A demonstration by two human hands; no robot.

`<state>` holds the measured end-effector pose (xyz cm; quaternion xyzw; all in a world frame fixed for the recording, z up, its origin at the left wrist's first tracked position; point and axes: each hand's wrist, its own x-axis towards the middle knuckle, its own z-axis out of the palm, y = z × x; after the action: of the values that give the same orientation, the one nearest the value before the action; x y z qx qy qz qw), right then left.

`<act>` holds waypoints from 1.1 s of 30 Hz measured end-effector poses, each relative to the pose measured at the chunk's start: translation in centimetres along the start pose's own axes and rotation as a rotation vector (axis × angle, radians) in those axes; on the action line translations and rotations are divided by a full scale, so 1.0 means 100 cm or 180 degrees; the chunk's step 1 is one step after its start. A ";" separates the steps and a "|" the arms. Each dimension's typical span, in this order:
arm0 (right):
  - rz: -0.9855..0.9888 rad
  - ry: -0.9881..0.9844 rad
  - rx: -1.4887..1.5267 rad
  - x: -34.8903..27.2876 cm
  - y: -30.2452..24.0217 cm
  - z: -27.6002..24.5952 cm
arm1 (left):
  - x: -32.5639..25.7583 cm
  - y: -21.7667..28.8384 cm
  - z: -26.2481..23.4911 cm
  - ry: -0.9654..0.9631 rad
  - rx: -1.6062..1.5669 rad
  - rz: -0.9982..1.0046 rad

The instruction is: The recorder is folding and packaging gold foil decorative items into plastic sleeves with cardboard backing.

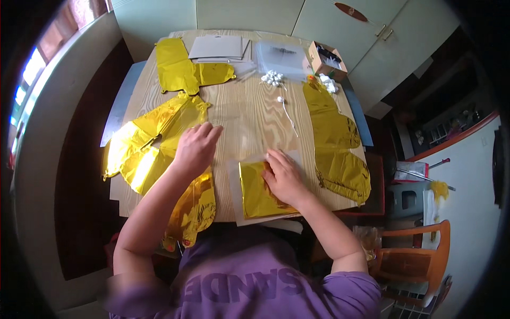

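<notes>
My right hand [284,178] lies flat, fingers stretched out, on a folded gold foil balloon [255,196] near the table's front edge. A frosted clear plastic bag [234,204] shows around the folded foil's edges. To the left, my left hand [197,144] is raised over the table, fingers pinched together. Faint clear plastic film [240,127] spreads beside its fingertips and seems to be in the pinch. Under and beside my left forearm lies a large flat gold foil balloon [141,138], partly hidden by the arm.
More flat gold foil balloons lie at the back left [175,66] and right [334,130]. Grey-white cards [218,48], clear bags [284,57], a small box [328,61], white string bundles [272,78] and a loose white string [288,114] are on the wooden table. An orange-brown chair [441,255] stands right.
</notes>
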<state>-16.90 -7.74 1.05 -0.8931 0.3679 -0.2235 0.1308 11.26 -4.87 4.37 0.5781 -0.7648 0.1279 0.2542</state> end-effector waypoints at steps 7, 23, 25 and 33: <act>0.0632 0.0483 0.0823 -0.072 -0.024 -0.066 | -0.017 0.003 0.012 -0.0773 -0.0486 -0.0029; 0.0672 0.1236 0.0892 -0.109 -0.036 -0.025 | -0.027 0.008 0.028 -0.0277 -0.0876 0.0360; 0.1085 0.2398 0.1422 -0.154 -0.036 -0.011 | -0.029 0.011 0.024 -0.0331 -0.0866 0.0290; 0.2510 0.1132 0.5366 -0.155 -0.081 0.032 | -0.024 0.024 0.027 -0.0487 -0.0583 0.0557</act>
<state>-20.23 9.24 -3.18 -0.2685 0.3750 -0.4881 0.7410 8.85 -3.51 1.05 0.4916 -0.8379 0.0348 0.2347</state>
